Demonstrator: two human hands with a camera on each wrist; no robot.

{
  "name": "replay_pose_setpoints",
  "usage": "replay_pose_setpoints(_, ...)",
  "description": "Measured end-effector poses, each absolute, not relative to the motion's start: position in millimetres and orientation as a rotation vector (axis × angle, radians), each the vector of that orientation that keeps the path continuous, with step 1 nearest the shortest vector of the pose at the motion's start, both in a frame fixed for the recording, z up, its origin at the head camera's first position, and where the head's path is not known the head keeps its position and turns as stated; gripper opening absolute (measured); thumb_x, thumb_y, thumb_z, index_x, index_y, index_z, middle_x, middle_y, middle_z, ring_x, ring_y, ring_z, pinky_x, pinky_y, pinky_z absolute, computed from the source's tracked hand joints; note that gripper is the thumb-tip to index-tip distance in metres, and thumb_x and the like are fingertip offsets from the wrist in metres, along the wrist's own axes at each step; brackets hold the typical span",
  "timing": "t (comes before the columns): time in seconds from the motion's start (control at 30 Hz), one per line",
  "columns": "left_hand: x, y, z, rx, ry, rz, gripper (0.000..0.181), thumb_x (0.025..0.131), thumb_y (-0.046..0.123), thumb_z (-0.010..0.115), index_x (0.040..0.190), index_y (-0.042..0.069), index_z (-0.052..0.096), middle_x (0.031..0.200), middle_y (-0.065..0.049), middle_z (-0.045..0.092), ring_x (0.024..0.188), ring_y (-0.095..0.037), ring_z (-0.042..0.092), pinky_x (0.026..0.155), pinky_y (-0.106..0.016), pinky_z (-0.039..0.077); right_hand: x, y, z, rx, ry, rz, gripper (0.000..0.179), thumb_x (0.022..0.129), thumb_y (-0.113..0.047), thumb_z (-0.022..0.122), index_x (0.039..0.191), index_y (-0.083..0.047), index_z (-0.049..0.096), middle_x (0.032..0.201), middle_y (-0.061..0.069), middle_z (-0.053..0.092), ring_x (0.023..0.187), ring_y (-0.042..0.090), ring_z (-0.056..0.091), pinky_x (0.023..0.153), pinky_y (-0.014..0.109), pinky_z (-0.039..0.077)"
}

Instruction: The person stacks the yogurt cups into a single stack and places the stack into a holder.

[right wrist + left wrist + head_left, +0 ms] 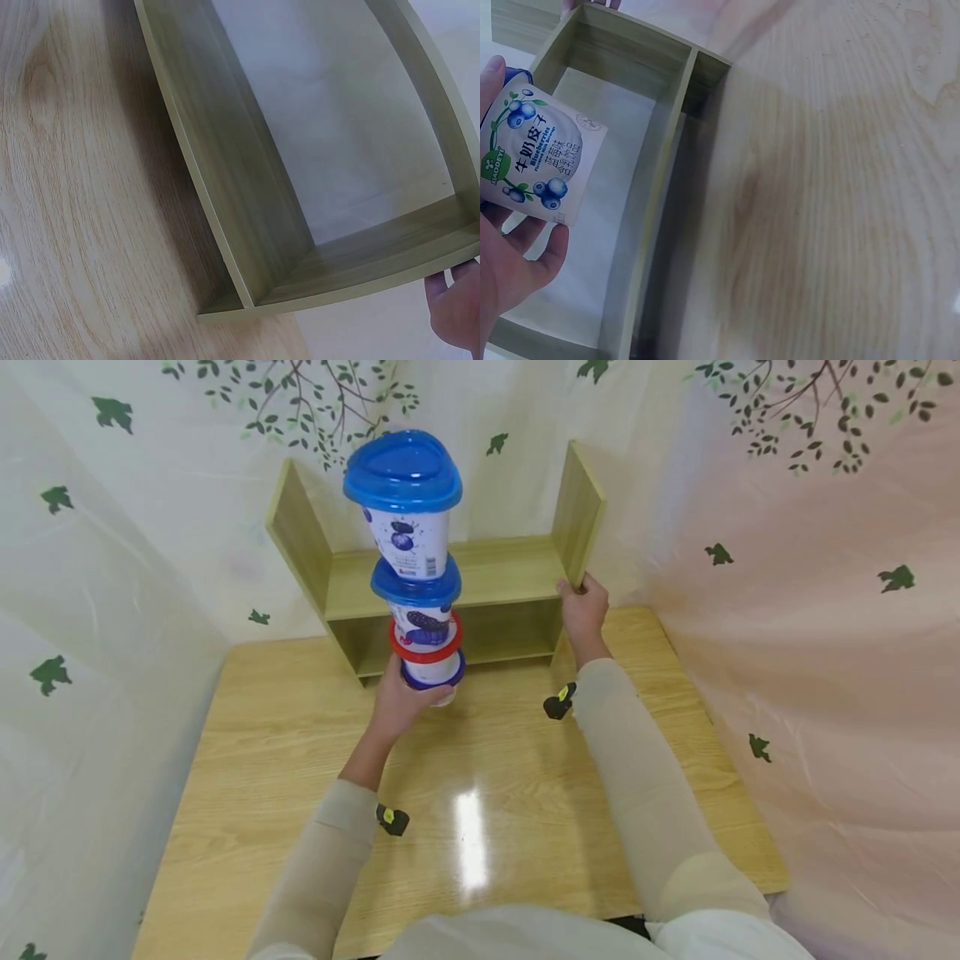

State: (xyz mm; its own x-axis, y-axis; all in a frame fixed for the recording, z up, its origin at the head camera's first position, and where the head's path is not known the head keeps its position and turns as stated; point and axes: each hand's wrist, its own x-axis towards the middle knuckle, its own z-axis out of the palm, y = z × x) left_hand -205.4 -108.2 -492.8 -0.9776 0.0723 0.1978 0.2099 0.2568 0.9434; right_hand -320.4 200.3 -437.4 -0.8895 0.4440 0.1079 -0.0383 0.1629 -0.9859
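My left hand point(401, 697) grips the bottom of a tall stack of lidded yogurt cups point(414, 545), holding it upright in front of a small wooden shelf point(510, 564). From the top, the lids run blue point(405, 468), blue, red point(426, 653) and dark blue. Blueberry pictures decorate the held cup point(536, 150) in the left wrist view, with thumb and fingers around it. My right hand point(587, 618) holds the shelf's right side panel point(579, 518), fingers at its outer edge; the right wrist view shows only part of that hand point(457, 304).
The shelf has an upper board and a low compartment point(510, 631) beneath, with a tall panel at each side. It stands at the back of the wooden table point(277, 777). Leaf-patterned curtains point(787, 635) hang behind and at both sides.
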Motion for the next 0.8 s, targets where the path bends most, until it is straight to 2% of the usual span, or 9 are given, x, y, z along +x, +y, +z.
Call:
replay_pose_setpoints(0.23, -213, -103, -478, -0.306, -2.397, -1.836, 0.091, 0.075, 0.039, 0.091, 0.148, 0.022, 0.039, 0.140, -0.002, 0.055, 0.126, -0.027, 0.054, 0.107, -0.052, 0.042, -321, 201, -438, -0.371, -2.074, 1.790, 0.032, 0.095, -0.008, 0.069, 0.126, 0.001, 0.068, 0.124, 0.020, 0.068, 0.112, 0.022, 0.062, 0.096, 0.030, 0.050)
replay_pose_setpoints(0.43, -216, -102, -463, -0.283, -2.395, -1.801, 0.093, 0.074, 0.045, 0.090, 0.147, 0.017, 0.040, 0.138, -0.005, 0.057, 0.123, -0.028, 0.057, 0.104, -0.052, 0.045, -321, 199, -439, -0.378, -2.080, 1.775, 0.031, 0.096, -0.009, 0.069, 0.124, 0.001, 0.069, 0.124, 0.020, 0.068, 0.111, 0.023, 0.063, 0.096, 0.030, 0.050)
replay_pose_setpoints(0.6, -218, -104, -453, -0.272, -2.401, -1.781, 0.093, 0.074, 0.043, 0.090, 0.146, 0.012, 0.040, 0.137, -0.010, 0.058, 0.122, -0.031, 0.057, 0.103, -0.052, 0.046, -320, 198, -439, -0.392, -2.080, 1.779, 0.031, 0.096, -0.009, 0.069, 0.125, 0.000, 0.069, 0.125, 0.019, 0.068, 0.113, 0.024, 0.063, 0.097, 0.031, 0.050)
replay_pose_setpoints(0.8, -223, -105, -439, -0.294, -2.398, -1.748, 0.091, 0.075, 0.041, 0.090, 0.145, 0.011, 0.041, 0.136, -0.010, 0.058, 0.121, -0.030, 0.058, 0.102, -0.051, 0.047, -321, 199, -440, -0.384, -2.074, 1.756, 0.029, 0.095, -0.008, 0.069, 0.122, 0.002, 0.069, 0.122, 0.020, 0.069, 0.110, 0.023, 0.063, 0.096, 0.030, 0.051)
